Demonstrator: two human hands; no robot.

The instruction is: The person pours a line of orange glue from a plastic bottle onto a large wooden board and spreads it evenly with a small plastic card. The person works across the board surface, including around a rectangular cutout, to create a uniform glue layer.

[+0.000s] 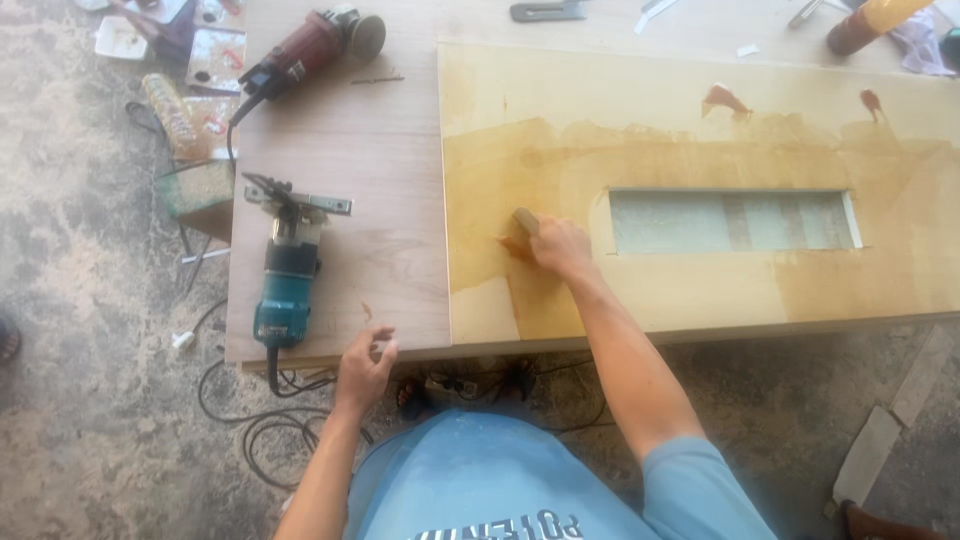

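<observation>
Pressing a small tan spreader block (524,221) under closed fingers, the right hand (558,246) works amber glue across the pale yellowish board panel (700,130), just left of its rectangular cut-out (730,221). Spreading looks partly done: the bare corner below the fingers probably needs the next strokes. The left hand (365,365) rests loosely curled, holding nothing, on the wooden table edge (340,340), beside a teal trim router (285,270).

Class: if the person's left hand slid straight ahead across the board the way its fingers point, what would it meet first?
Mostly bare wooden board; the left hand points up and slightly right, probably passing right of the teal power tool. Depth is uncertain.
</observation>
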